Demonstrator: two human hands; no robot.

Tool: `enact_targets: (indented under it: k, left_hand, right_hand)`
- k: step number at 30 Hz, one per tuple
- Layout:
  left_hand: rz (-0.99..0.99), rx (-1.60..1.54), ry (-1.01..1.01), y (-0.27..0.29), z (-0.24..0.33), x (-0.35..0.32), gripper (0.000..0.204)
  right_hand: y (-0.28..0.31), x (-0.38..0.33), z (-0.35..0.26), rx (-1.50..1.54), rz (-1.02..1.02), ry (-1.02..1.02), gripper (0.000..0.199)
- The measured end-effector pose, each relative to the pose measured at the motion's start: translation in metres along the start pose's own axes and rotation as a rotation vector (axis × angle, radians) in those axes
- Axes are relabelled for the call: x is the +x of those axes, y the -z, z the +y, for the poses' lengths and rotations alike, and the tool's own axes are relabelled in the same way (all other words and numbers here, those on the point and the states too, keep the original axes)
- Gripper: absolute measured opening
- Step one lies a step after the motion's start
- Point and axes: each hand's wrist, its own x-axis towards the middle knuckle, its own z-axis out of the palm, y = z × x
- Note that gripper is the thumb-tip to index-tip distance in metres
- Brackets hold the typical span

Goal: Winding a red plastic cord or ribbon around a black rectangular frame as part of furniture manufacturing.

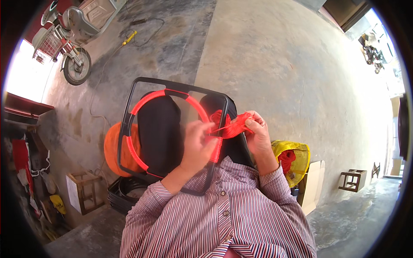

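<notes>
A black rectangular frame [129, 103] rests on my lap, with a red-wrapped ring [146, 99] tied inside it. My left hand [195, 144] pinches the ring and frame at their right side, where red cord wraps the rim. My right hand [257, 136] holds a bundle of red cord [234, 124] just to the right of the frame. A taut strand runs from the bundle to my left fingers. My black trousers show through the frame.
An orange spool [112, 150] sits on the floor at my left, above a black coil [118, 193] and a small wooden stool [84, 191]. A yellow bag [297, 157] with red cord and a cardboard box [313, 185] lie at my right. A scooter [71, 30] stands far left.
</notes>
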Motion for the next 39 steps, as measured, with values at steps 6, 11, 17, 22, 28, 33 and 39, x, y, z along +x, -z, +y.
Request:
enact_targets:
  k: [6,11,17,22,28,33,39]
  left_hand:
    - [0.041,-0.014,-0.038,-0.004,-0.017,-0.004,0.007]
    - [0.120,-0.195,0.007,0.006,-0.009,-0.009,0.008]
    - [0.291,-0.673,0.347,0.016,-0.026,0.005,0.016]
    - [0.135,-0.984,0.550,0.013,-0.024,0.005,0.014]
    - [0.039,-0.962,0.698,0.013,-0.020,0.001,0.009]
    - [-0.185,-1.116,0.698,0.016,0.006,-0.002,0.019]
    - [-0.276,-0.875,0.673,0.007,-0.006,0.000,0.036]
  right_hand:
    - [-0.039,0.000,0.012,-0.468,0.003,0.026,0.024]
    - [-0.063,-0.003,0.013,-1.376,-0.316,0.645,0.029]
    - [-0.050,0.004,0.000,-1.533,-0.656,0.498,0.047]
    - [-0.037,-0.004,-0.001,-1.048,-0.408,0.526,0.034]
    - [-0.018,-0.021,-0.026,-0.211,-0.218,0.237,0.032]
    - [0.002,-0.020,-0.055,0.133,-0.364,0.201,0.033]
    - [-0.035,-0.021,-0.029,0.171,-0.228,-0.013,0.040]
